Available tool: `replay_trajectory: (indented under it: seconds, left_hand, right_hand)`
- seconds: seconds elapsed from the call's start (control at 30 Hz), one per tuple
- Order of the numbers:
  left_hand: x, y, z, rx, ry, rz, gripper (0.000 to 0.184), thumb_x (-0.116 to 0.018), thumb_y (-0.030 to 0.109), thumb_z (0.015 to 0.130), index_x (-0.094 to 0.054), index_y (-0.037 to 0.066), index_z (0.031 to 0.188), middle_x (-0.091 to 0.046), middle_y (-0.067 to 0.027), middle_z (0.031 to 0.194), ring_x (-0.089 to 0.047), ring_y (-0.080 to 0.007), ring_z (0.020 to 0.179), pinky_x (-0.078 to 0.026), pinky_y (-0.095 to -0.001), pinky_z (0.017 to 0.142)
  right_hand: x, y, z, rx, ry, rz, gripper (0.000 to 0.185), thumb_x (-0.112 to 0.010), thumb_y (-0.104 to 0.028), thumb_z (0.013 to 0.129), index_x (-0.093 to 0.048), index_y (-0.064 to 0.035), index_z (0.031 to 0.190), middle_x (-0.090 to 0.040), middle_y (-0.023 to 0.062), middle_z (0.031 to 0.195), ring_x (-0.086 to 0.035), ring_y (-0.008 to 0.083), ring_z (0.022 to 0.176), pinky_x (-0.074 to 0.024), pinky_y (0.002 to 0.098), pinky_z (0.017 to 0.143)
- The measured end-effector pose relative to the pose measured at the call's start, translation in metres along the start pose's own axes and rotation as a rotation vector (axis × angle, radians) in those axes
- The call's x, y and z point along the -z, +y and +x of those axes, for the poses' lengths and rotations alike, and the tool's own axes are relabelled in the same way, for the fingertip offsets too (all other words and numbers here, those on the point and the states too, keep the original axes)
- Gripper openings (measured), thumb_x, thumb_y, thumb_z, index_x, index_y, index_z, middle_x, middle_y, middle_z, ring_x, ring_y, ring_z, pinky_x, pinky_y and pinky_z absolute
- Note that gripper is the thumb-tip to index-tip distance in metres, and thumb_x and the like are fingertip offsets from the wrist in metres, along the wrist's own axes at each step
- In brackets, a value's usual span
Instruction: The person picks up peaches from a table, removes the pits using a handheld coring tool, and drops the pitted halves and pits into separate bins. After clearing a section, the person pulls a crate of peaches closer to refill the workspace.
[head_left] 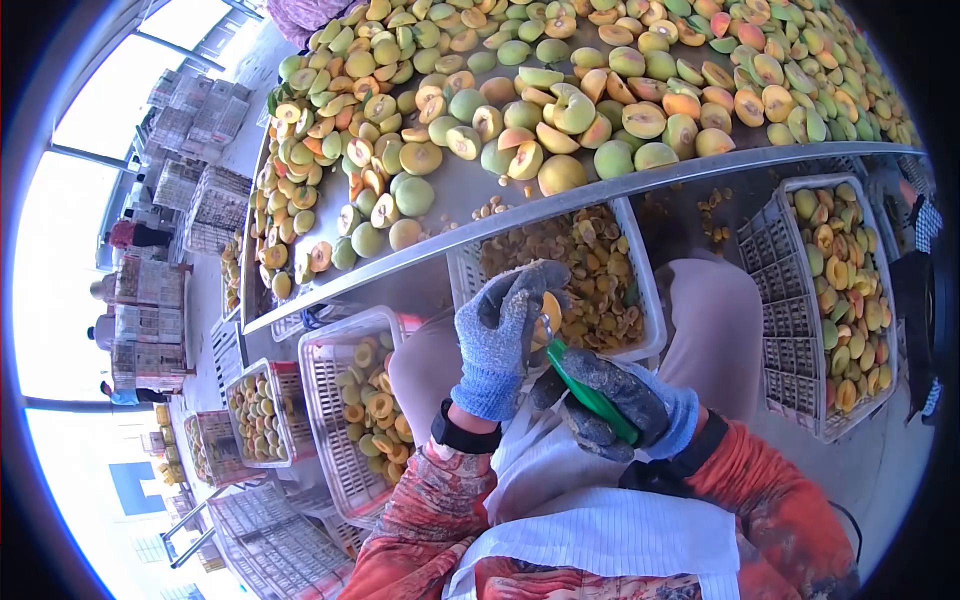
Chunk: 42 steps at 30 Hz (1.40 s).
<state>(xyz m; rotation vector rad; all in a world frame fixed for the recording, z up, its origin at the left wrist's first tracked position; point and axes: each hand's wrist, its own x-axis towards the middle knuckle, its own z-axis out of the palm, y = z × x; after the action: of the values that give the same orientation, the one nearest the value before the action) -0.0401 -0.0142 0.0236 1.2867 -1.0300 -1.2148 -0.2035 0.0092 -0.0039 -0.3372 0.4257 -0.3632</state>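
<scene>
My left hand (pixel 505 330), in a blue knit glove with a grey coated palm, is closed around a peach half (pixel 549 312) with orange-yellow flesh. My right hand (pixel 625 405), gloved alike, grips a green-handled knife (pixel 592 393) that slants up toward the fruit. Its blade is too small to make out. Both hands are above my lap, close together. Just beyond them, between my knees, a white crate (pixel 650 305) holds brownish fruit scraps and pits.
Ahead, a metal-edged table (pixel 600 185) carries many whole and halved peaches. A crate of halves (pixel 845 300) stands at right, another crate (pixel 325 400) at left, with a further fruit crate (pixel 262 415) beyond. Stacked crates (pixel 150 310) and several people are at far left.
</scene>
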Motion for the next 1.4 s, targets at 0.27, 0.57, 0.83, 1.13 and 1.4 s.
replay_trajectory:
  seconds: [0.27,0.57,0.83,1.13,1.4]
  left_hand:
    - [0.003,-0.025,0.005,0.099,0.242,-0.269,0.031,-0.051,0.025,0.090,-0.058,-0.002,0.102,-0.063,-0.0111,0.091,-0.063,-0.0196,0.078,-0.051,-0.0282,0.069]
    - [0.013,-0.036,0.004,0.050,0.250,-0.022,0.028,-0.055,0.021,0.090,-0.060,-0.002,0.103,-0.063,-0.0076,0.088,-0.060,-0.0131,0.072,-0.049,-0.0237,0.062]
    - [0.022,-0.031,0.026,0.317,-0.036,-0.017,0.023,-0.059,0.011,0.083,-0.062,-0.004,0.100,-0.064,-0.0066,0.089,-0.058,-0.0115,0.073,-0.047,-0.0230,0.065]
    - [0.091,0.015,0.018,0.218,0.207,0.030,0.047,-0.045,0.040,0.089,-0.058,-0.003,0.103,-0.064,-0.0147,0.074,-0.060,-0.0223,0.047,-0.042,-0.0276,0.033]
    - [0.172,0.025,0.075,0.164,0.473,1.070,0.023,-0.060,0.010,0.084,-0.062,-0.002,0.103,-0.064,-0.0069,0.091,-0.060,-0.0101,0.082,-0.049,-0.0250,0.071]
  right_hand:
    - [0.003,-0.007,0.019,0.240,0.366,-0.627,0.034,-0.053,-0.030,0.090,-0.053,-0.0030,0.112,-0.058,0.0050,0.068,-0.054,0.0099,0.051,-0.0407,0.0221,0.043]
    - [0.003,0.001,0.010,0.025,0.273,-0.198,0.033,-0.045,-0.035,0.093,-0.054,-0.0055,0.106,-0.059,0.0052,0.070,-0.057,0.0151,0.050,-0.0450,0.0241,0.043]
    - [0.007,-0.018,0.009,-0.014,0.088,-0.137,0.045,-0.045,-0.046,0.091,-0.055,-0.0029,0.096,-0.053,0.0068,0.058,-0.046,0.0137,0.035,-0.0355,0.0242,0.029]
    - [0.049,-0.036,0.032,0.101,0.509,-0.670,0.040,-0.057,-0.045,0.085,-0.058,-0.0068,0.097,-0.054,0.0065,0.055,-0.053,0.0159,0.043,-0.0410,0.0289,0.040]
    - [0.075,-0.013,0.059,0.455,0.705,-1.264,0.030,-0.060,-0.034,0.083,-0.056,-0.0051,0.089,-0.060,0.0159,0.066,-0.060,0.0340,0.061,-0.0461,0.0425,0.056]
